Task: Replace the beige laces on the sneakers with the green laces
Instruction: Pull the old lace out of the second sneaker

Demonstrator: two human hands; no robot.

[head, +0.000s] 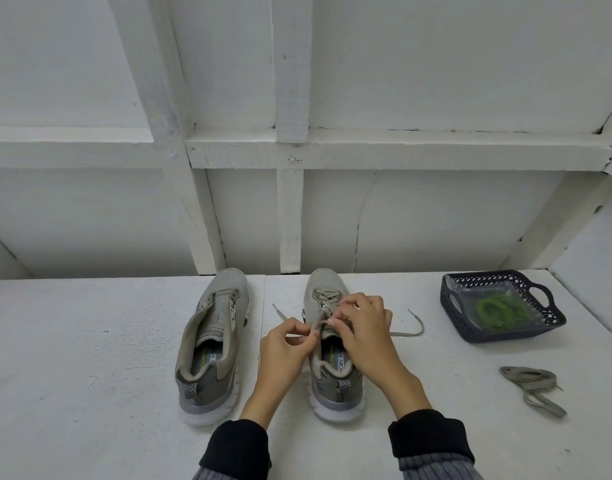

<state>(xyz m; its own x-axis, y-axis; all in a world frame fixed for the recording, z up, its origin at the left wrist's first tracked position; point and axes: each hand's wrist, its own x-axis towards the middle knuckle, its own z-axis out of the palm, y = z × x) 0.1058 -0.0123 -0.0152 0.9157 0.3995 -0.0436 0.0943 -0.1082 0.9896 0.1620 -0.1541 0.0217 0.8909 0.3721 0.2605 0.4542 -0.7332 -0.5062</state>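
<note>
Two grey sneakers stand side by side on the white table, toes away from me. The left sneaker (214, 344) has no lace in its eyelets. The right sneaker (332, 382) holds a beige lace (327, 297) in its front eyelets, with loose ends trailing to both sides. My left hand (285, 355) pinches a strand of that lace over the tongue. My right hand (365, 327) pinches the lace at the upper eyelets. Green laces (502, 311) lie coiled in a dark basket (467, 327) at the right.
A removed beige lace (531, 386) lies bunched on the table, near the right front. A white framed wall rises straight behind the sneakers. The table runs on to the left of the sneakers.
</note>
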